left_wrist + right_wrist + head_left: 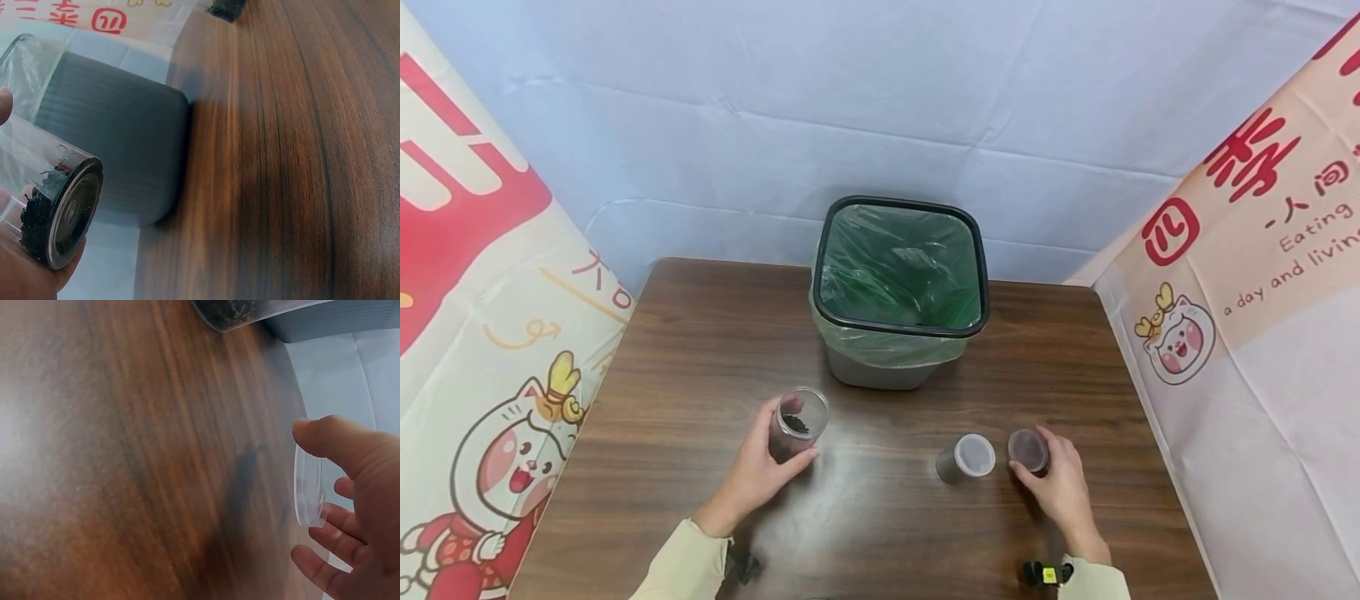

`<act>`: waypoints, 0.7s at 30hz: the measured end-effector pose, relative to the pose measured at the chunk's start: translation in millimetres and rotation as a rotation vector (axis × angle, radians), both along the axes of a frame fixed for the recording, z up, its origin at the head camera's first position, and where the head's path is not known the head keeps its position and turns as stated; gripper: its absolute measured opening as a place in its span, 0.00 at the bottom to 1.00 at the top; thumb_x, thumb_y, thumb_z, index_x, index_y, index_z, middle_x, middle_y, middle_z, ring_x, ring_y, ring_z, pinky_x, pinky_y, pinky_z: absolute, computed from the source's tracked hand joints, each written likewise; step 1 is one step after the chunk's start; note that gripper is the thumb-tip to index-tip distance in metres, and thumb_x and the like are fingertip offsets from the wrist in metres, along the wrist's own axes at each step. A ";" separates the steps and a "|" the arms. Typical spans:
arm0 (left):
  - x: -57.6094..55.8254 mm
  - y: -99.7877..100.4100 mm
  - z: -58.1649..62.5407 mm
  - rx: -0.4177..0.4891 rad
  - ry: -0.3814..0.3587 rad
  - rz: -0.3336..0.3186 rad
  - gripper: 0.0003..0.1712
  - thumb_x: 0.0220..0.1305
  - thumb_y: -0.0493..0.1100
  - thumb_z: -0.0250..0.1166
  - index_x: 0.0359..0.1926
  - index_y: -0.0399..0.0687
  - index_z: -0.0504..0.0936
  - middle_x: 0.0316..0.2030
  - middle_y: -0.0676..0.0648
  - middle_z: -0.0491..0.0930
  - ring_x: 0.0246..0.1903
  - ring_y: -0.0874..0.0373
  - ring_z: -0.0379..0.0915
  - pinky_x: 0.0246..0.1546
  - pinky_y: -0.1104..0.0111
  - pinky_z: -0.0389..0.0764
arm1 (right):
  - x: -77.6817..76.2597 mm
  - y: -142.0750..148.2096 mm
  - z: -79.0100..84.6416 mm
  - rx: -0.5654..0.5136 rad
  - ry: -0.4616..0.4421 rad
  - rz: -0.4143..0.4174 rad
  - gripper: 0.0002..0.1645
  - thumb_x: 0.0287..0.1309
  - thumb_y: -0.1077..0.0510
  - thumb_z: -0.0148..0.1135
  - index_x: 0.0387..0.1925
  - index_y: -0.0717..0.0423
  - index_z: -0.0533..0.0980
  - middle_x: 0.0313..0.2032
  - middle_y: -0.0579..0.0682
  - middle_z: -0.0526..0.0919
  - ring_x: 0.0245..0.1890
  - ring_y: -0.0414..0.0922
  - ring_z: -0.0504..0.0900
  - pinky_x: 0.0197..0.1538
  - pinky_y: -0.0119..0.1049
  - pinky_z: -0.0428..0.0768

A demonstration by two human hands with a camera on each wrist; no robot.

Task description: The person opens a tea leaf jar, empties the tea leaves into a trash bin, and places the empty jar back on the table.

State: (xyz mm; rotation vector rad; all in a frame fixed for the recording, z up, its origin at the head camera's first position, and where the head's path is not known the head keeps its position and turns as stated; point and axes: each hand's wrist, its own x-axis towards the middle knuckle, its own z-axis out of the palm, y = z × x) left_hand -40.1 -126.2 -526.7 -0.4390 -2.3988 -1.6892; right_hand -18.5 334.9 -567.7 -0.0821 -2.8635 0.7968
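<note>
My left hand (pixel 758 467) grips an uncapped clear jar (pixel 786 443) above the table, in front of the bin. Dark, dry, crumbled bits, perhaps tea leaves, lie at the bottom of this jar (pixel 59 206), which is tilted in the left wrist view. To the right, my right hand (pixel 1063 483) pinches a round translucent lid (pixel 307 484) by its edge, thumb on one side and fingers on the other. Between the hands a second jar (pixel 951 467) with dark contents stands upright, capped with a whitish lid (pixel 976 455). Its lower part shows in the right wrist view.
A grey bin (pixel 880 375) with a black rim and a green plastic liner (pixel 895 346) stands at the table's back edge. Brown wood-grain table (pixel 700 333) spreads around it. Pale cloth (pixel 775 83) hangs behind, with printed sheets (pixel 1225 333) at the sides.
</note>
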 end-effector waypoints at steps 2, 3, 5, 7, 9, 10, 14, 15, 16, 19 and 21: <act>1.2 1.4 4.3 0.017 0.013 0.010 0.44 0.46 0.45 0.75 0.63 0.42 0.65 0.54 0.42 0.74 0.55 0.51 0.68 0.58 0.75 0.59 | 0.3 1.0 -2.4 0.010 0.000 0.000 0.46 0.42 0.52 0.74 0.62 0.66 0.67 0.54 0.69 0.71 0.53 0.63 0.67 0.50 0.61 0.68; 2.3 2.1 9.9 0.017 0.012 0.010 0.44 0.46 0.43 0.75 0.63 0.39 0.65 0.53 0.40 0.75 0.55 0.50 0.68 0.58 0.76 0.59 | 0.5 1.6 -3.8 0.015 0.001 0.001 0.46 0.41 0.52 0.75 0.62 0.66 0.67 0.53 0.69 0.71 0.53 0.64 0.67 0.51 0.61 0.68; 4.8 4.4 21.3 0.024 0.030 0.018 0.44 0.43 0.37 0.76 0.61 0.34 0.65 0.52 0.39 0.75 0.53 0.47 0.70 0.57 0.79 0.59 | 0.8 2.5 -6.4 0.024 0.005 0.002 0.46 0.41 0.52 0.75 0.61 0.66 0.67 0.53 0.69 0.71 0.53 0.64 0.67 0.51 0.61 0.68; 7.2 6.6 33.1 0.027 0.039 0.024 0.43 0.41 0.33 0.76 0.59 0.29 0.66 0.50 0.37 0.76 0.51 0.44 0.70 0.56 0.80 0.60 | 1.7 2.7 -8.3 0.031 0.002 0.001 0.46 0.41 0.52 0.75 0.61 0.66 0.67 0.53 0.68 0.71 0.54 0.64 0.67 0.51 0.61 0.67; 8.5 6.8 40.3 0.014 0.035 0.019 0.43 0.41 0.31 0.75 0.58 0.27 0.65 0.50 0.35 0.75 0.51 0.43 0.70 0.56 0.80 0.60 | 2.6 2.4 -9.2 0.034 -0.007 -0.001 0.46 0.41 0.52 0.74 0.61 0.66 0.67 0.53 0.68 0.71 0.54 0.64 0.67 0.52 0.61 0.67; 8.6 6.9 40.6 0.017 0.037 0.021 0.42 0.41 0.31 0.75 0.58 0.27 0.65 0.50 0.36 0.75 0.51 0.43 0.70 0.56 0.81 0.60 | 3.1 2.2 -9.3 0.035 -0.014 -0.004 0.45 0.41 0.52 0.74 0.61 0.66 0.67 0.53 0.68 0.71 0.54 0.64 0.66 0.52 0.61 0.67; 8.8 5.5 40.5 0.011 0.011 0.010 0.42 0.43 0.32 0.75 0.59 0.29 0.64 0.51 0.36 0.75 0.52 0.44 0.69 0.57 0.80 0.59 | 4.3 1.5 -9.7 0.039 -0.040 -0.008 0.46 0.42 0.52 0.74 0.61 0.65 0.67 0.54 0.68 0.70 0.55 0.64 0.66 0.52 0.61 0.67; 8.8 5.3 40.4 0.013 0.010 0.009 0.42 0.43 0.33 0.74 0.60 0.29 0.64 0.51 0.36 0.74 0.52 0.44 0.69 0.57 0.80 0.59 | 4.4 1.5 -10.0 0.041 -0.044 -0.007 0.46 0.42 0.51 0.74 0.61 0.65 0.67 0.54 0.68 0.70 0.55 0.64 0.66 0.52 0.61 0.67; 8.9 5.2 40.1 0.018 0.008 0.009 0.42 0.43 0.32 0.74 0.60 0.30 0.64 0.51 0.37 0.74 0.52 0.44 0.69 0.57 0.80 0.59 | 4.4 1.6 -10.2 0.043 -0.047 -0.007 0.46 0.42 0.51 0.74 0.61 0.65 0.67 0.54 0.68 0.70 0.55 0.64 0.66 0.52 0.62 0.67; 8.9 5.1 39.1 0.031 0.017 0.014 0.42 0.43 0.32 0.74 0.60 0.30 0.65 0.51 0.37 0.75 0.52 0.43 0.69 0.56 0.81 0.60 | 4.4 1.9 -11.3 0.053 -0.056 -0.003 0.46 0.42 0.51 0.74 0.61 0.66 0.67 0.54 0.68 0.71 0.55 0.64 0.66 0.52 0.61 0.67; 8.8 5.5 38.7 0.041 0.026 0.021 0.42 0.42 0.31 0.75 0.59 0.29 0.65 0.51 0.37 0.75 0.51 0.42 0.69 0.56 0.81 0.60 | 4.5 2.0 -12.0 0.061 -0.059 -0.001 0.46 0.41 0.52 0.74 0.61 0.66 0.67 0.53 0.68 0.71 0.54 0.64 0.66 0.52 0.61 0.67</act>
